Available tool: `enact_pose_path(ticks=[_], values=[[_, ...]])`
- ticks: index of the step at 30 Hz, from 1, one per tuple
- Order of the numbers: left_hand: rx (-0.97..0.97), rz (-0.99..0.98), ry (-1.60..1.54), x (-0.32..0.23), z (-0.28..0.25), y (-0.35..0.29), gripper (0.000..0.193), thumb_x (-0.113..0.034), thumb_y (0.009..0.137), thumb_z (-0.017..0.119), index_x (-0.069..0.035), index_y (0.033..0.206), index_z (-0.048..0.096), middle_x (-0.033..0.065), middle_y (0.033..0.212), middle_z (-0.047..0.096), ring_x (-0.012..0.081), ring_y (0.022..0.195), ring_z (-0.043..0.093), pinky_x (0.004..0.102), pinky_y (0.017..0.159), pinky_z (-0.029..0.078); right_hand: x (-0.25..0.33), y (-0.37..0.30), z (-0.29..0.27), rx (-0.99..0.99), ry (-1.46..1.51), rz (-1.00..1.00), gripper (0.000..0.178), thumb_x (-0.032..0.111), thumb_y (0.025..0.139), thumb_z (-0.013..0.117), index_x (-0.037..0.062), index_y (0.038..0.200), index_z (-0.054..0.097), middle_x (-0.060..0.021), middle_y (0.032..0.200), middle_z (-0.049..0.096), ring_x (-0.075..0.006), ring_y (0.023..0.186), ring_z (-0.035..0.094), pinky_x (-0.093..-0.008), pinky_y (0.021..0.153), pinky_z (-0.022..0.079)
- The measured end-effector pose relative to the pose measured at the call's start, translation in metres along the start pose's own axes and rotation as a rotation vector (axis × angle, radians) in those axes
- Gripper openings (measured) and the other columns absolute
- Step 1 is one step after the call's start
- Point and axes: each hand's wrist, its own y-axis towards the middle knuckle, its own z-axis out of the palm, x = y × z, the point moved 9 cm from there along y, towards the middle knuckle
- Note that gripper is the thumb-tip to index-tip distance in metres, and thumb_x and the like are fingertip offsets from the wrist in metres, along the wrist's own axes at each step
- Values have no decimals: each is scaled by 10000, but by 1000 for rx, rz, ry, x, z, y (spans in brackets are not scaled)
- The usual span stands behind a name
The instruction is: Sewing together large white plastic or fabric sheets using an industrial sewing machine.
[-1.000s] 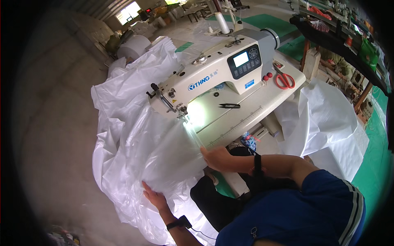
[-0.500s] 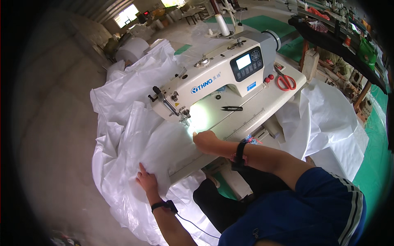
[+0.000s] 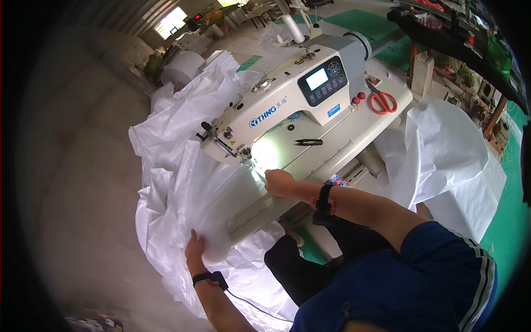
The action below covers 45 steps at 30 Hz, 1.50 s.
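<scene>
White, slightly sheer sheeting [image 3: 166, 193] lies in folds over the left part of the sewing machine table [image 3: 310, 166] and hangs down past it. My right hand [image 3: 279, 183] is closed on the sheeting's edge, just in front of the lit needle area of the white sewing machine [image 3: 271, 108]. Farther left and nearer to me, my left hand [image 3: 194, 252] grips the sheeting by its loose part, with some fingers hidden. The presser foot [image 3: 246, 159] is close to the sheeting, but glare hides whether it touches.
Black thread snips [image 3: 308, 142] lie on the table, right of the needle. Red-handled scissors [image 3: 381, 102] and small red balls [image 3: 358, 98] sit by the machine's right end. A white thread cone [image 3: 293, 29] stands behind. More white sheeting [image 3: 442, 149] hangs at the right.
My left hand has drawn a little toward me and its spread fingers have closed on the sheeting. The right hand stays near the needle; the whole view has shifted slightly.
</scene>
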Motion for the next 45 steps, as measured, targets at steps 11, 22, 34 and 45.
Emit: enact_pose_path(ticks=[11,22,34,45], values=[[-335,586,-339,-289,-71,-61,309,-219,752,668,-24,989,634,153,940,625,326,930,572,423,833,449,-9,-6,-7,127,482,115,165,118,820,518,-39,837,565,-118,620,637,-192,486,636,-320,461,526],[28,364,-651,-313,-13,-52,204,-191,819,571,-40,930,652,162,890,644,340,835,618,424,753,473,-23,1,4,185,644,114,175,70,815,484,-23,939,567,-181,750,645,-260,664,662,-345,606,530],[-351,510,-386,-260,-48,-78,322,-298,849,557,-120,1104,643,149,1225,562,311,1153,511,434,940,403,18,-11,13,127,-482,-384,277,159,835,492,-32,1019,572,-154,757,652,-308,740,658,-424,627,501],[52,274,-139,-201,14,-17,605,-515,907,370,-196,1419,318,65,1498,236,287,1393,155,550,1091,98,30,-1,15,131,-390,-237,213,216,749,571,50,793,697,-131,863,676,-292,831,661,-406,707,516]])
